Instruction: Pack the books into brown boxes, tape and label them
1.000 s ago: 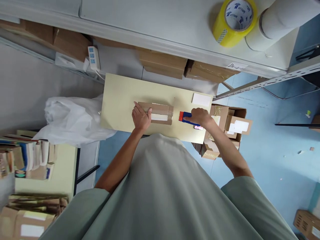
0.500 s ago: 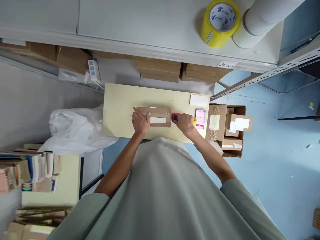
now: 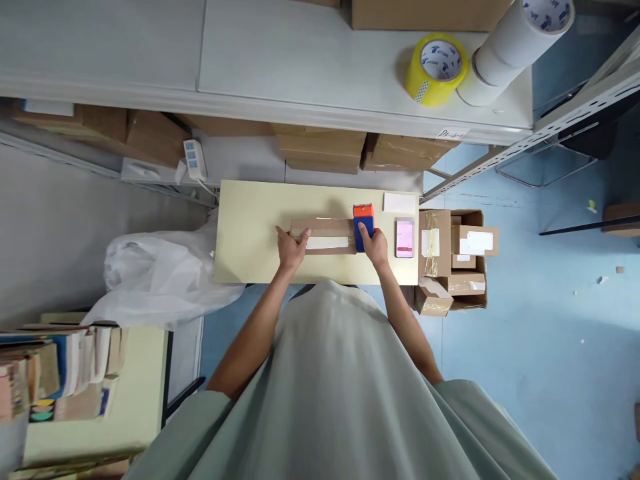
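A narrow cardboard box (image 3: 327, 227) with a white label on top lies flat on the cream table. My left hand (image 3: 291, 252) grips its left end, thumb on the top and the other fingers around the edge. At the box's right end stands a blue and orange tape dispenser (image 3: 363, 217), held in my right hand (image 3: 376, 249) with the thumb over its blue side. Whether the dispenser touches the box, I cannot tell. To the right of my right hand lies a phone (image 3: 405, 238) with a pink screen, below a white slip of paper (image 3: 399, 203).
An open carton (image 3: 469, 303) of small boxes stands right of the table (image 3: 250, 207). A grey shelf (image 3: 300, 73) overhangs the far side, bearing a yellow tape roll (image 3: 436, 69) and white rolls (image 3: 515, 43). White plastic bags (image 3: 160, 273) bulge at the left, near stacked books (image 3: 65, 367).
The dispenser has turned upright, its orange end now pointing away from me, and my right hand has shifted its hold. My left hand has gone from lying on the box to gripping its end.
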`<state>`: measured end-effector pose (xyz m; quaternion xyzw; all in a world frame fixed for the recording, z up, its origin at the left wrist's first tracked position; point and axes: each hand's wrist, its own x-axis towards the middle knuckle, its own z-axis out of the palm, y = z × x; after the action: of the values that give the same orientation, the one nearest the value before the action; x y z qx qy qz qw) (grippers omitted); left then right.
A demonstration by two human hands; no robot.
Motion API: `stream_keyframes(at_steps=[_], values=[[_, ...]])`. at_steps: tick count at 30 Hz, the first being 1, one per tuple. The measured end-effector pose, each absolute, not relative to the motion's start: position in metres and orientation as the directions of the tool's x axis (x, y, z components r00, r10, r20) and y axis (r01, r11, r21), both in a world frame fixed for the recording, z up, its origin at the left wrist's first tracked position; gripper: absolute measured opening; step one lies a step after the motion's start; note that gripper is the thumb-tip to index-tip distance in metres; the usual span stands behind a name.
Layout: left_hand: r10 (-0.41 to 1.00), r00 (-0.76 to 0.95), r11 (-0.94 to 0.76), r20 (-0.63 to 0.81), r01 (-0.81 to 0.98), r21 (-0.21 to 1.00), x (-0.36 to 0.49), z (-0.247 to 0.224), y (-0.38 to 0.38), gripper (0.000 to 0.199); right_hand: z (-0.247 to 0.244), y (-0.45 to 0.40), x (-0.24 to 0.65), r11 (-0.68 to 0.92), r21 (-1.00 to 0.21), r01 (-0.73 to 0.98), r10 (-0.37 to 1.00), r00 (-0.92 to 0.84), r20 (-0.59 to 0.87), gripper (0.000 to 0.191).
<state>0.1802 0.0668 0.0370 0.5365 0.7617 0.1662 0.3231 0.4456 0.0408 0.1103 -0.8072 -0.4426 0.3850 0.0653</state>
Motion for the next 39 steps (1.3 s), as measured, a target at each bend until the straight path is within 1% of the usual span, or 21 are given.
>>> stream_keyframes(at_steps=[2, 3, 4, 5, 7, 9, 11, 14, 16, 20, 23, 25, 28, 32, 35, 37, 39], values=[[0.91, -0.144, 0.381, -0.388, 0.658, 0.649, 0.164, 0.038, 0.065, 0.054, 0.105, 0.036, 0.437, -0.626, -0.491, 0.606, 0.769, 0.374, -0.518, 0.05], [0.915, -0.106, 0.364, -0.389, 0.631, 0.685, 0.156, 0.039, 0.064, 0.042, 0.101, 0.034, 0.434, -0.634, -0.518, 0.574, 0.77, 0.408, -0.491, 0.047], [0.929, -0.073, 0.331, -0.362, 0.598, 0.73, 0.15, 0.039, 0.062, 0.036, 0.098, 0.031, 0.43, -0.635, -0.555, 0.538, 0.773, 0.437, -0.46, 0.047], [0.949, -0.054, 0.285, -0.309, 0.558, 0.779, 0.144, 0.04, 0.06, 0.032, 0.094, 0.028, 0.426, -0.625, -0.6, 0.5, 0.778, 0.462, -0.426, 0.048], [0.983, -0.07, 0.183, -0.17, 0.494, 0.85, 0.133, 0.039, 0.057, 0.03, 0.086, 0.022, 0.417, -0.57, -0.705, 0.422, 0.797, 0.491, -0.351, 0.053], [0.988, -0.132, 0.133, -0.077, 0.492, 0.86, 0.123, 0.036, 0.053, 0.031, 0.076, 0.016, 0.406, -0.499, -0.792, 0.353, 0.817, 0.496, -0.294, 0.057], [0.975, -0.208, 0.175, -0.076, 0.51, 0.842, 0.113, 0.029, 0.047, 0.029, 0.065, 0.01, 0.391, -0.457, -0.834, 0.31, 0.832, 0.481, -0.277, 0.06], [0.951, -0.271, 0.267, -0.15, 0.472, 0.84, 0.1, 0.017, 0.033, 0.023, 0.048, -0.005, 0.372, -0.456, -0.826, 0.332, 0.838, 0.472, -0.273, 0.064], [0.949, -0.258, 0.282, -0.182, 0.434, 0.856, 0.093, 0.009, 0.021, 0.021, 0.039, -0.021, 0.364, -0.473, -0.784, 0.402, 0.831, 0.499, -0.246, 0.065], [0.953, -0.212, 0.287, -0.217, 0.394, 0.873, 0.088, -0.006, 0.001, 0.028, 0.031, -0.07, 0.363, -0.501, -0.652, 0.57, 0.838, 0.506, -0.202, 0.066], [0.95, -0.214, 0.298, -0.228, 0.401, 0.866, 0.089, -0.016, -0.007, 0.029, 0.034, -0.107, 0.366, -0.513, -0.503, 0.696, 0.854, 0.475, -0.213, 0.072], [0.952, -0.211, 0.294, -0.223, 0.42, 0.859, 0.088, -0.022, -0.01, 0.035, 0.037, -0.125, 0.369, -0.49, -0.4, 0.775, 0.872, 0.433, -0.228, 0.077], [0.962, -0.201, 0.259, -0.184, 0.465, 0.847, 0.085, -0.027, -0.009, 0.045, 0.04, -0.142, 0.376, -0.408, -0.279, 0.869, 0.904, 0.342, -0.255, 0.077], [0.985, -0.171, 0.102, -0.006, 0.554, 0.826, 0.084, -0.023, 0.0, 0.047, 0.042, -0.146, 0.392, -0.287, -0.193, 0.938, 0.932, 0.227, -0.281, 0.074], [0.99, -0.088, -0.035, 0.109, 0.596, 0.802, 0.096, -0.011, 0.013, 0.048, 0.04, -0.139, 0.408, -0.121, -0.092, 0.988, 0.95, 0.088, -0.301, 0.07], [0.991, -0.018, -0.097, 0.136, 0.602, 0.793, 0.112, -0.001, 0.024, 0.051, 0.037, -0.132, 0.418, -0.025, -0.022, 0.999, 0.947, 0.017, -0.321, 0.068], [0.987, 0.067, -0.155, 0.143, 0.593, 0.79, 0.135, 0.009, 0.035, 0.057, 0.032, -0.124, 0.427, 0.049, 0.019, 0.999, 0.938, -0.039, -0.345, 0.067]])
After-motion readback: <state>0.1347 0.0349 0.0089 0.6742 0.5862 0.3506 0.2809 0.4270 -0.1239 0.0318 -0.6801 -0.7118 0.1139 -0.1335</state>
